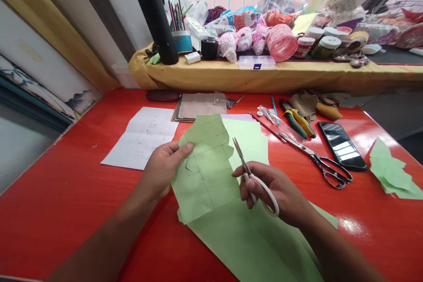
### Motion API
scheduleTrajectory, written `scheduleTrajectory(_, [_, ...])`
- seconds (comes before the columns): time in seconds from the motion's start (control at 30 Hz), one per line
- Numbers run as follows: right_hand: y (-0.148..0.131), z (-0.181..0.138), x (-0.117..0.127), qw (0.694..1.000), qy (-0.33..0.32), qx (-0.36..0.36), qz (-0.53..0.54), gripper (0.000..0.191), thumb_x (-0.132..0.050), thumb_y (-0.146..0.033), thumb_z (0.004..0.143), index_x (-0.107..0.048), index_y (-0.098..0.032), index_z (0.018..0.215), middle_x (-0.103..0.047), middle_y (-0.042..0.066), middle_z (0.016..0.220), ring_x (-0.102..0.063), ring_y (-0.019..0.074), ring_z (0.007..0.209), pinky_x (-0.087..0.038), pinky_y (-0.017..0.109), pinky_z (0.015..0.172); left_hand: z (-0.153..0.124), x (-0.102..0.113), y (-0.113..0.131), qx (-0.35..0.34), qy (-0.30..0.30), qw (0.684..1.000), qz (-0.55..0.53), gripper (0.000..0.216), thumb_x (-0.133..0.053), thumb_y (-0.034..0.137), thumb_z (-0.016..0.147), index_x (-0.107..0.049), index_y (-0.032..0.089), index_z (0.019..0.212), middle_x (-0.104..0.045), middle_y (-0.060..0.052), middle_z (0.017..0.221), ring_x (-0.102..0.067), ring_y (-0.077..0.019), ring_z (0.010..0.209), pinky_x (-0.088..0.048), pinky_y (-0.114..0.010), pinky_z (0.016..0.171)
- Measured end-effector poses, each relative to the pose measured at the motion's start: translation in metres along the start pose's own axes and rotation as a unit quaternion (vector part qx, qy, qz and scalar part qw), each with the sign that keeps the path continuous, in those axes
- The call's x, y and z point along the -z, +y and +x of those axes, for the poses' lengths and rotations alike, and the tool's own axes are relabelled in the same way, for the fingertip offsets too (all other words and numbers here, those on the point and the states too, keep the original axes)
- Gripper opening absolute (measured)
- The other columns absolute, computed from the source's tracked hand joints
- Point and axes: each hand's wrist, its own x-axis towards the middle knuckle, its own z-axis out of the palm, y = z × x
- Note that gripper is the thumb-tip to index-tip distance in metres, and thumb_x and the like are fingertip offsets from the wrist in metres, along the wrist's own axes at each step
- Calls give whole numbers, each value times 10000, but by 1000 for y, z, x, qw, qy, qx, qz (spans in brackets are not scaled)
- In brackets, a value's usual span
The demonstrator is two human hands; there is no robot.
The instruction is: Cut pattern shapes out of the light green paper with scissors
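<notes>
Green paper (205, 172), scissors (245, 169); white sheet (142, 139), writing illegible.

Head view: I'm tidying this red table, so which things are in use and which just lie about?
In use: left hand holding the creased green paper; right hand holding the white-handled scissors.
Lying about: big steel scissors, phone, pliers, white sheet.

Green paper (211, 172), glossy red table (66, 194)
</notes>
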Motion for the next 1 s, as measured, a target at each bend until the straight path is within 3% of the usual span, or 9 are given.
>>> scheduleTrajectory(0.17, [1, 0, 2, 999, 16, 11, -30, 488, -722, -673, 965, -726, -213, 1131, -699, 19, 781, -655, 162, 623, -543, 293, 605, 1, 2, 1, -6, 5, 1000, 4, 304, -955, 433, 747, -852, 206, 923, -849, -59, 810, -785, -247, 676, -638, -335, 625])
scheduleTrajectory(0.4, [4, 1, 0, 977, 44, 32, -206, 382, -711, -607, 991, -733, -243, 1105, -654, -1, 721, -622, 193, 650, -510, 306, 602, -1, 3, 4, -30, 11, 999, 25, 288, -953, 424, 756, -861, 215, 930, -843, -48, 804, -764, -242, 669, -626, -327, 619])
scheduleTrajectory(0.6, [5, 2, 0, 983, 59, 20, -174, 429, -685, -638, 991, -719, -240, 1149, -671, 10, 762, -650, 198, 660, -537, 321, 632, -4, 2, 3, -31, -6, 999, 34, 298, -961, 456, 747, -852, 218, 889, -832, -44, 793, -749, -230, 654, -621, -316, 602])
scheduleTrajectory(0.8, [4, 2, -1, 974, 52, 31, -220, 406, -681, -613, 994, -727, -232, 1125, -650, 2, 727, -625, 195, 652, -504, 300, 590, -2, 5, -1, -28, -12, 998, 51, 331, -929, 517, 789, -837, 211, 876, -817, -46, 761, -745, -224, 652, -618, -300, 579])
scheduleTrajectory(1.0, [8, 2, 1, 978, 59, 28, -197, 402, -694, -601, 984, -722, -232, 1141, -656, 4, 751, -626, 192, 660, -515, 310, 625, 1, 6, 0, -23, -11, 999, 39, 312, -960, 452, 751, -838, 205, 896, -816, -40, 769, -743, -225, 648, -621, -305, 585])
